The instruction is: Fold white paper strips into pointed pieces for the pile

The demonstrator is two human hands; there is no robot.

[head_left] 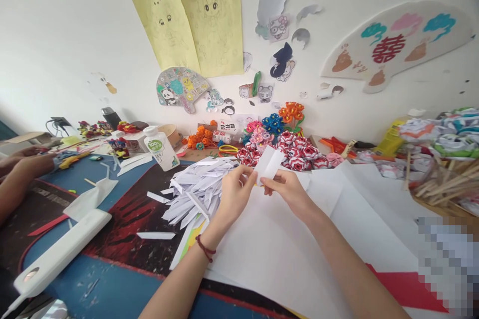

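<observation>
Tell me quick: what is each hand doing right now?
Left hand: shut on the paper strip, pinching its lower left edge.
Right hand: shut on the same paper strip, from the right.

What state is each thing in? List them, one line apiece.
left hand: pinching the paper strip's lower left edge
right hand: pinching the strip from the right
paper strip: white, folded lengthwise, held up off the table
pile of paper strips: loose heap, lying on the table
bottle: upright, capped
</observation>
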